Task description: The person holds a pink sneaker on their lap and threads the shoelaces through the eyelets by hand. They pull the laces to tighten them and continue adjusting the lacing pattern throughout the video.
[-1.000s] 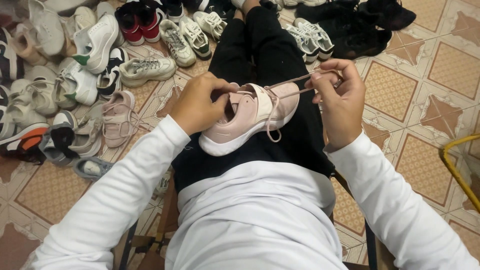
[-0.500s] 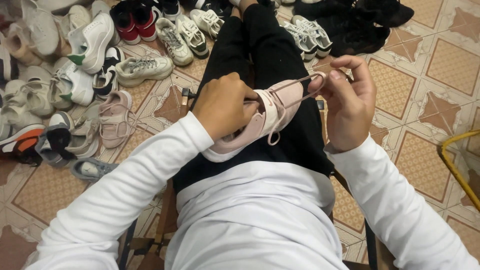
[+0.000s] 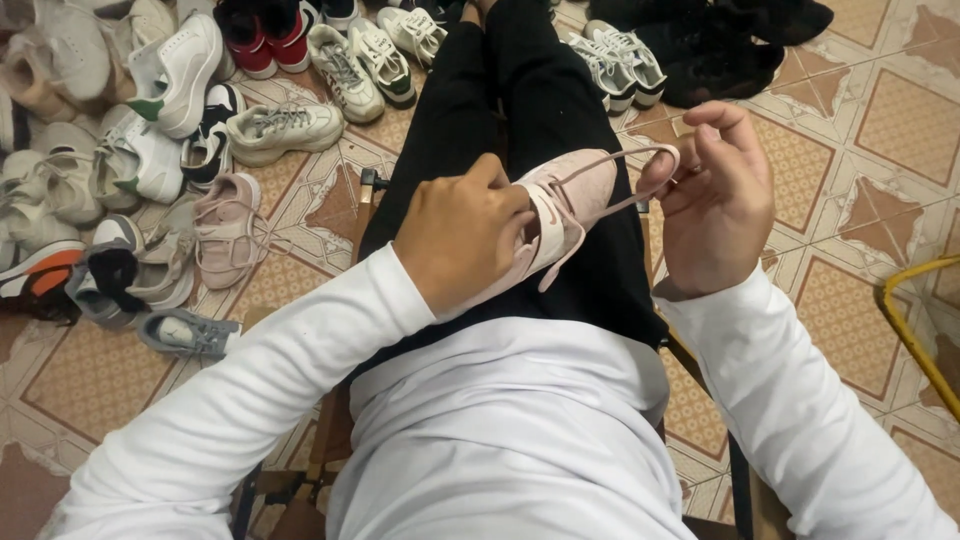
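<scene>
Pink sneaker [image 3: 570,205]: clamped on lap by left hand [image 3: 460,240]; lace [image 3: 640,165] pinched in right hand [image 3: 715,200] fingers; even tension advised.

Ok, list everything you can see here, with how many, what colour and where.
pink shoe: one, pale pink, on the lap, under the left hand
pink lace: one loop, pink, running from the shoe to the right hand
second pink shoe: one, pale pink, on the floor at the left
red shoes: a pair, red and black, top left
shoe pile: many, mostly white and grey, left on the floor
black shoes: several, black, top right
floor tiles: patterned tan and brown
yellow tube: one, yellow, right edge
left hand: gripping the pink shoe
right hand: fingers pinching the lace
</scene>
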